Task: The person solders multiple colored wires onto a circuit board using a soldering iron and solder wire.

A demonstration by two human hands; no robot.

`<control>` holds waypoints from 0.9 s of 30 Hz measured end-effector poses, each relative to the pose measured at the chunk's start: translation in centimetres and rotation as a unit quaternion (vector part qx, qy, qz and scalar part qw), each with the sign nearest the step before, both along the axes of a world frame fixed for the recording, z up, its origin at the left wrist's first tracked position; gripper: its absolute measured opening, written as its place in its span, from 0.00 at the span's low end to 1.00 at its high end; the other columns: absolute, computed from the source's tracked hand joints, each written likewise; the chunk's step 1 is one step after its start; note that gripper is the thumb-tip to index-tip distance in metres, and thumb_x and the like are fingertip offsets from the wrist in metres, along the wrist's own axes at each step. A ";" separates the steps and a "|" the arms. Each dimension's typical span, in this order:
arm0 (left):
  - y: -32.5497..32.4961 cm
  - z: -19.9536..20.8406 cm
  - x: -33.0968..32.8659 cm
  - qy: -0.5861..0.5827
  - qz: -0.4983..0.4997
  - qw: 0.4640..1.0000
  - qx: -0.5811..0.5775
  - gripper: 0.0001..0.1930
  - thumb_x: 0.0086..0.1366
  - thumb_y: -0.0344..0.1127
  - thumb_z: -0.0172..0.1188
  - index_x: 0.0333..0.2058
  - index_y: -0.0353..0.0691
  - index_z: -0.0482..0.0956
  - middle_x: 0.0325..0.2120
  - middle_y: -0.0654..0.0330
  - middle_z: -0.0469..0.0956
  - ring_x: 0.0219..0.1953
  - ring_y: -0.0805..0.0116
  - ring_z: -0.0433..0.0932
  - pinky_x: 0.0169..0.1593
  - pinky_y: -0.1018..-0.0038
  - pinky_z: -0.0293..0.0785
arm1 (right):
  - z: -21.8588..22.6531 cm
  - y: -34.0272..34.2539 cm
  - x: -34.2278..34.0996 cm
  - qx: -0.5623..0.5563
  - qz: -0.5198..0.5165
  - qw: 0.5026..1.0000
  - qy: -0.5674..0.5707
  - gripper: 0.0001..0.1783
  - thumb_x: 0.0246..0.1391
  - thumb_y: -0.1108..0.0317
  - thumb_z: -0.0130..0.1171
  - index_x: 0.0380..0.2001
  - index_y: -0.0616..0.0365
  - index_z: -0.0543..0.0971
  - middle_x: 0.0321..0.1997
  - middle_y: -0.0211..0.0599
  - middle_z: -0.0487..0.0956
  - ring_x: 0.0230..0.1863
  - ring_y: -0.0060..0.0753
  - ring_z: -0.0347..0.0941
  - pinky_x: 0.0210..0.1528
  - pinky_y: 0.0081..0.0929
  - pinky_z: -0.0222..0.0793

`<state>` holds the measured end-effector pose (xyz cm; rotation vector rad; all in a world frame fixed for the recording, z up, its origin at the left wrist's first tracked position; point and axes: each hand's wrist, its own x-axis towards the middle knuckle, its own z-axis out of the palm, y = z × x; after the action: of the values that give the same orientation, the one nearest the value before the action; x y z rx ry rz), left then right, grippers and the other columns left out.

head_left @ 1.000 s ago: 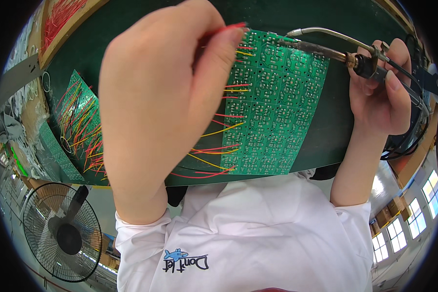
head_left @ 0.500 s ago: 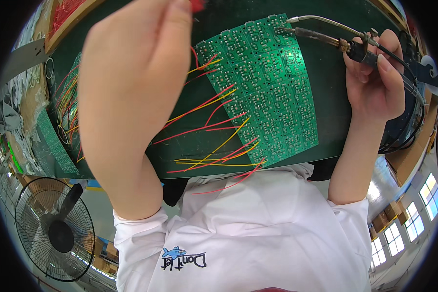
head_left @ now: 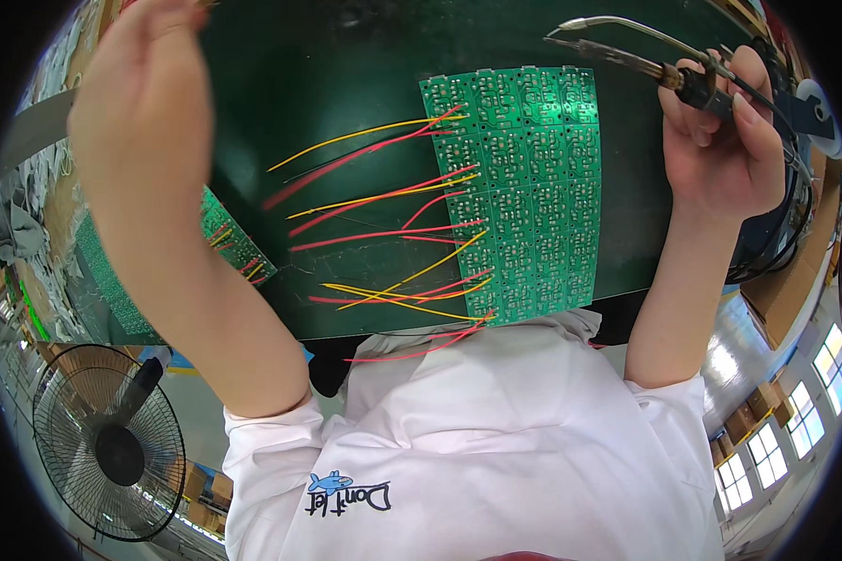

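My right hand (head_left: 725, 140) grips a soldering iron (head_left: 692, 89) with a thin metal tube (head_left: 646, 35) clamped alongside it. The iron's tip points left, above and apart from the far edge of a green circuit board panel (head_left: 519, 187). Red and yellow wires (head_left: 374, 224) run out leftward from the panel's left side, their loose ends lying over the dark tabletop. My left hand (head_left: 145, 93) is at the far left, off the panel and blurred, with its fingertips partly cut off by the upper edge; what they hold, if anything, cannot be made out.
Another green panel (head_left: 239, 248) with short wires lies partly behind my left forearm, with one more panel (head_left: 112, 280) at the left. Black cables (head_left: 772, 252) run down the right side. A black fan (head_left: 112, 449) stands at lower left. The table (head_left: 346, 56) is dark green.
My left hand has moved left, away from the wires. The panel has turned and shifted toward me. The iron's tip, earlier at the panel's far corner, is now apart from it.
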<state>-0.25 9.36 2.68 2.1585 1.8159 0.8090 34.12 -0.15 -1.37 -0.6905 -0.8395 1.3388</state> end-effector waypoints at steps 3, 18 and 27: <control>-0.9 0.6 0.5 -0.034 -0.012 0.999 -0.021 0.16 0.75 0.43 0.52 0.39 0.35 0.79 0.29 0.69 0.75 0.32 0.83 0.66 0.39 0.83 0.64 | -0.2 0.2 0.1 0.002 0.013 1.000 -0.027 0.08 0.51 0.72 0.50 0.29 0.52 0.61 0.26 0.31 0.65 0.28 0.20 0.58 0.30 0.21 0.52; -4.7 -1.9 7.9 -0.066 -0.242 0.967 -0.031 0.10 0.70 0.32 0.56 0.28 0.36 0.72 0.17 0.57 0.66 0.20 0.62 0.66 0.27 0.69 0.63 | -0.8 -0.3 0.9 0.043 0.045 0.985 -0.158 0.12 0.51 0.70 0.56 0.30 0.54 0.61 0.24 0.33 0.67 0.24 0.18 0.58 0.30 0.16 0.57; -6.3 -1.4 8.6 -0.147 -0.181 0.968 -0.093 0.07 0.68 0.28 0.55 0.29 0.35 0.71 0.18 0.62 0.65 0.21 0.74 0.63 0.25 0.75 0.61 | -0.7 -0.7 1.9 0.016 0.023 0.991 -0.127 0.12 0.49 0.69 0.56 0.30 0.52 0.61 0.24 0.31 0.66 0.26 0.22 0.59 0.34 0.23 0.57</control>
<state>8.38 3.04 1.25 2.0355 1.2519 0.7850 36.04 -0.88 -2.04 -0.8333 -1.0845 1.2927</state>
